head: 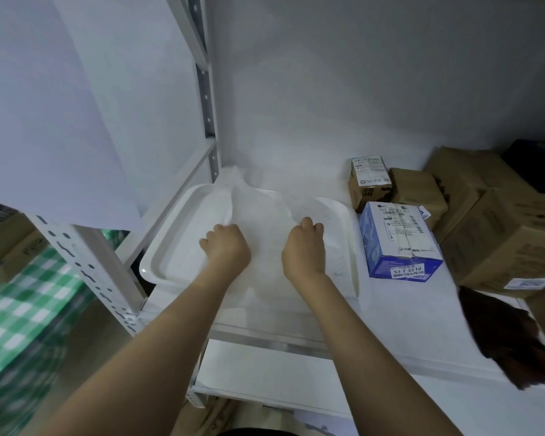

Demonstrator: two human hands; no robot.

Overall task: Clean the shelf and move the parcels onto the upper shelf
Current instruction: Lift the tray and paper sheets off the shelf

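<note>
Head view: left hand, right hand both fisted on plastic parcel (limp, light, probably slippery) over tray, left end of shelf; bunch its edges to lift.

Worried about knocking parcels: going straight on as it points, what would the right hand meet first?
Probably more of the clear plastic bag the right hand grips, then the far rim of the white tray; depth is unclear. The blue parcel lies off to its right.

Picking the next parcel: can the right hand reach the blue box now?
Probably yes, once freed: the right hand grips the clear bag, but the blue box stands just beside it, nothing between.
</note>
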